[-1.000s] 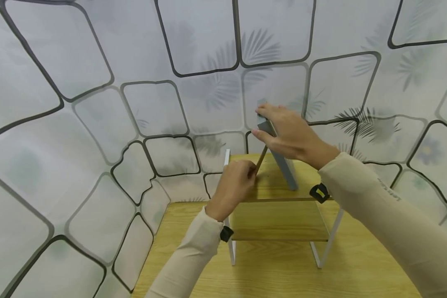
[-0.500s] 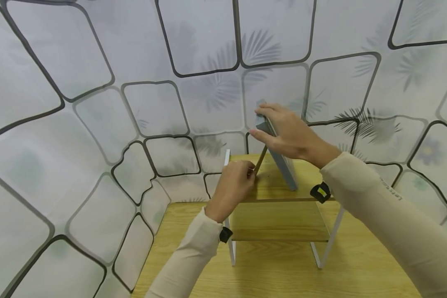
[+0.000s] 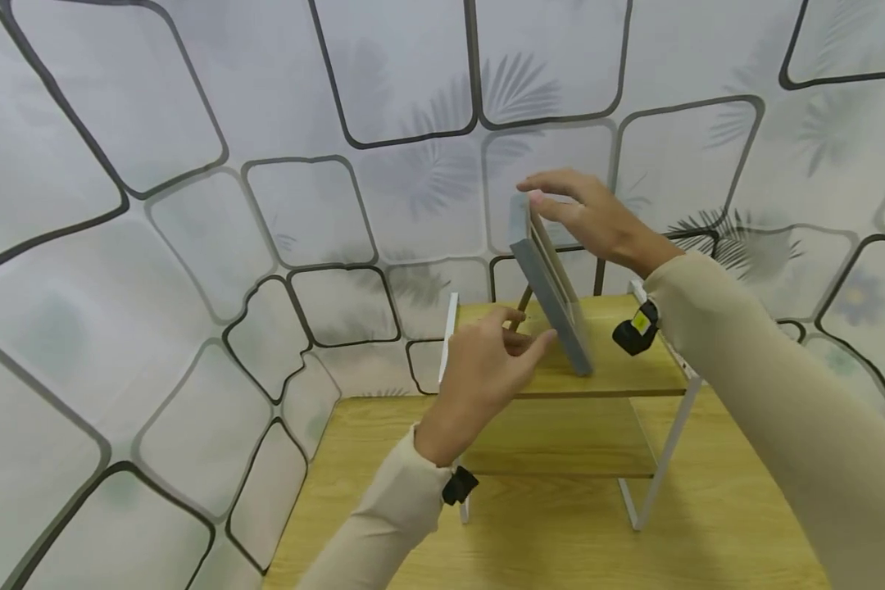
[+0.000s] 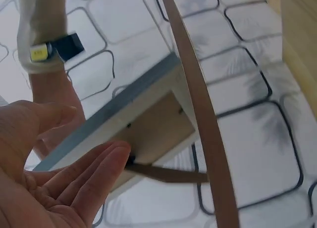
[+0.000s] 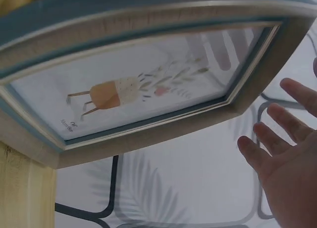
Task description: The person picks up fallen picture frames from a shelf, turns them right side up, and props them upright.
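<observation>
A blue-grey picture frame point(image 3: 555, 311) stands tilted back on a small two-tier wooden shelf point(image 3: 627, 373), propped by a brown stand leg point(image 4: 171, 174). Its glass, in the right wrist view, covers a picture of a potted plant point(image 5: 116, 92). My left hand point(image 3: 479, 377) is behind the frame beside the leg, fingers extended; in the left wrist view its fingertips overlap the frame's brown backing point(image 4: 153, 124). My right hand point(image 3: 597, 217) is at the frame's upper corner with fingers spread, and the right wrist view shows it apart from the frame, holding nothing.
White metal legs point(image 3: 671, 442) carry the shelf, with a lower board point(image 3: 560, 434) beneath. It stands on a wood-grain surface point(image 3: 560, 549). A patterned wall covering point(image 3: 428, 205) closes in behind and at the left. Dark bands point(image 3: 634, 328) circle both wrists.
My right hand has let go of the frame's top and moved up and right. My left hand has released the stand leg, its fingers opening and shifting slightly right. The frame stays tilted in place.
</observation>
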`<action>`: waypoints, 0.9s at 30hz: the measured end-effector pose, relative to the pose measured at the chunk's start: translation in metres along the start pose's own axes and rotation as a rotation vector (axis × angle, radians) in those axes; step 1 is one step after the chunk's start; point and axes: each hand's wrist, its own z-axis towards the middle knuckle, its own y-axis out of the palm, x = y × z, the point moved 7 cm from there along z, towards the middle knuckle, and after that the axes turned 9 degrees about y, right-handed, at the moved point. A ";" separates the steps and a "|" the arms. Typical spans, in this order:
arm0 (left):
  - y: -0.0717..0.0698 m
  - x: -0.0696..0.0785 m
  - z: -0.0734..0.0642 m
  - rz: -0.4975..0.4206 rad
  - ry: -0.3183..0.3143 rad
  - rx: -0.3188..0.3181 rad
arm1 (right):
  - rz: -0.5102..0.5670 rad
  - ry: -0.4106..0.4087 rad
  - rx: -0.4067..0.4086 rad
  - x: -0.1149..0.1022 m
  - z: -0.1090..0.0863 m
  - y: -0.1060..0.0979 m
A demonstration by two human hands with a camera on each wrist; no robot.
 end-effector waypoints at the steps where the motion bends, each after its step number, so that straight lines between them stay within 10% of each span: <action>1: 0.004 0.001 0.002 -0.004 -0.017 -0.012 | 0.000 0.010 -0.008 0.003 0.003 -0.001; 11: 0.035 0.001 0.015 -0.034 -0.104 -0.080 | 0.038 0.095 -0.102 0.025 0.026 0.003; 27: 0.037 -0.002 0.021 -0.065 -0.095 -0.033 | 0.138 0.160 -0.161 0.031 0.035 0.015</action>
